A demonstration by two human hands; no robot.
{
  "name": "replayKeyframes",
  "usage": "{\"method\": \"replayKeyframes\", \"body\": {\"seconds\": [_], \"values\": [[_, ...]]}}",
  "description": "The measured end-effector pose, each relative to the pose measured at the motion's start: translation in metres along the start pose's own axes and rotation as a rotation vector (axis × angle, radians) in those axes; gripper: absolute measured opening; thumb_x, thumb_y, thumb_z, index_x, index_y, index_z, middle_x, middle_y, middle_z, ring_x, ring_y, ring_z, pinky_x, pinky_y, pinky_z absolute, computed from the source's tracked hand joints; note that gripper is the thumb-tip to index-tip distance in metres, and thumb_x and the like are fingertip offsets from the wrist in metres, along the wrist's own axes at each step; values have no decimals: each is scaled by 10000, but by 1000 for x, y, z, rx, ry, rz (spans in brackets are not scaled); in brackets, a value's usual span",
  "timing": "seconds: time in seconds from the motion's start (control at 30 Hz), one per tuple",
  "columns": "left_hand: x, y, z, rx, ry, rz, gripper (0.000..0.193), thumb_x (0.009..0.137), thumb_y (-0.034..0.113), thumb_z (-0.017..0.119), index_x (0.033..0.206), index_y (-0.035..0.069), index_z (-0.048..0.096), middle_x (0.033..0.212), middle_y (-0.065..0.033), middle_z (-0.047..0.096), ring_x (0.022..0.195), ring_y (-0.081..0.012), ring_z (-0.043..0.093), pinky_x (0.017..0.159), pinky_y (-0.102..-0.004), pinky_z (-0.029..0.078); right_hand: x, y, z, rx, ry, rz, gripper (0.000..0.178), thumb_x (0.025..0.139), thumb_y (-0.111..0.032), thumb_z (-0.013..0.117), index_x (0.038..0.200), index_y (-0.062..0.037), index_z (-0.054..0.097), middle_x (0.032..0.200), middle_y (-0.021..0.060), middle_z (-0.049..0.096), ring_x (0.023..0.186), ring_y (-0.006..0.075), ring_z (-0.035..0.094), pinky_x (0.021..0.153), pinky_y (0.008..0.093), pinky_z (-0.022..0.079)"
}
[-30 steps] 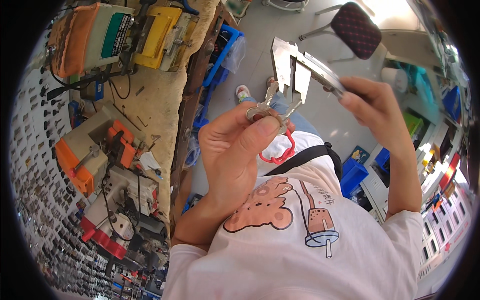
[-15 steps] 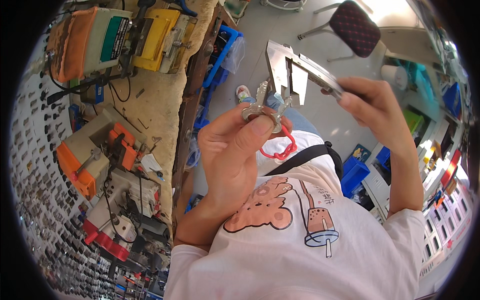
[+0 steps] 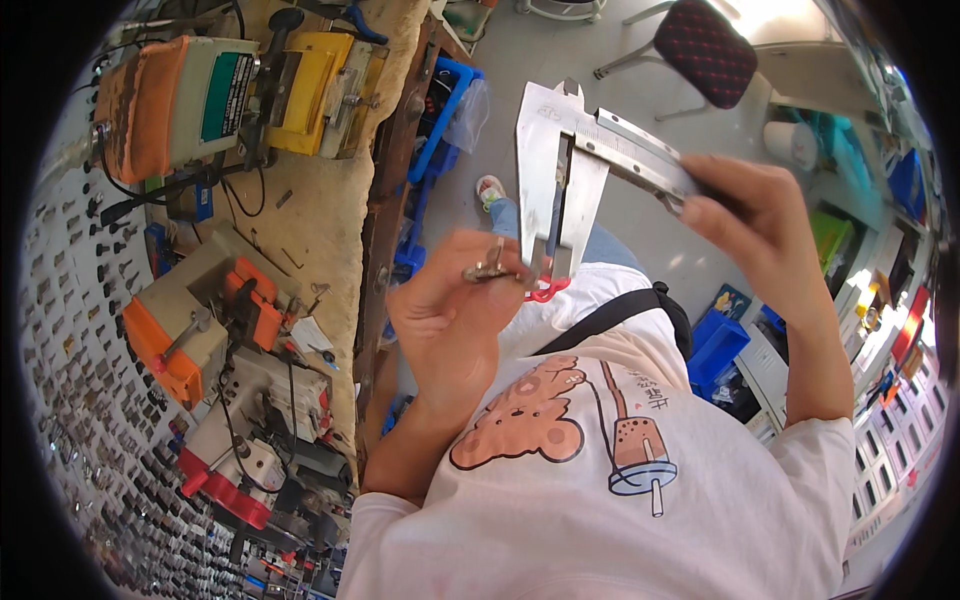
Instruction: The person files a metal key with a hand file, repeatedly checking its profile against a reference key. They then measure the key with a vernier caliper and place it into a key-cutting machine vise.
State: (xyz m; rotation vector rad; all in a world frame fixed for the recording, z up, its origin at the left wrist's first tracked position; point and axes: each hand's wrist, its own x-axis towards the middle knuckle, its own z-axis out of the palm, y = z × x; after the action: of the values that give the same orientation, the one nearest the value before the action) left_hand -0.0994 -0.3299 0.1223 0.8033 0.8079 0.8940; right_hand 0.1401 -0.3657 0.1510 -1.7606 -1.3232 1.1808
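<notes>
My left hand (image 3: 445,315) pinches a small bunch of silvery keys (image 3: 487,271), tied with a red cord (image 3: 547,291) that hangs behind the fingers. In my right hand (image 3: 745,215) is a steel vernier caliper (image 3: 632,152), gripped by the end of its beam. The caliper's long jaws point down toward me, a narrow gap between them. Their tips meet the keys at my left fingertips; whether a key sits between the jaws I cannot make out, since metal and fingers overlap there.
Left of me runs a worn workbench (image 3: 330,215) with a yellow and orange machine (image 3: 180,105), an orange and grey machine (image 3: 180,330) and another with a red part (image 3: 235,495). Many key blanks (image 3: 90,400) hang beyond. Blue bins (image 3: 715,350), a chair (image 3: 705,52) and shelving stand around.
My left hand has turned, so the keys now show edge-on. The caliper has swung and its jaw tips have come down to the keys. My right hand keeps its grip.
</notes>
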Motion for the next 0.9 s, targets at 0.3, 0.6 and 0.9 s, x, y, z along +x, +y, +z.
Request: {"method": "replayKeyframes", "body": {"seconds": [0.3,0.6,0.9], "values": [[-9,-16,-17,93,-125,172,113,760,44,699,837,-24,653,939,-163,647,823,-186,622,692,-271,494,-12,-12,-11,-438,68,-394,398,741,-218,707,996,70,605,769,145,565,624,248,543,566,285,423],[-14,-18,-11,97,-69,190,149,754,101,721,812,-18,651,906,-141,659,819,-206,631,718,-324,504,-13,-14,-17,-499,88,-502,454,712,-271,720,1012,54,619,709,116,517,562,217,506,495,290,378],[-15,-20,-17,98,-118,184,102,764,24,654,827,-55,649,906,-164,638,816,-231,633,728,-347,515,-7,-20,-18,-523,47,-432,424,712,-235,721,1003,54,615,728,130,509,604,256,514,548,302,400]]}}
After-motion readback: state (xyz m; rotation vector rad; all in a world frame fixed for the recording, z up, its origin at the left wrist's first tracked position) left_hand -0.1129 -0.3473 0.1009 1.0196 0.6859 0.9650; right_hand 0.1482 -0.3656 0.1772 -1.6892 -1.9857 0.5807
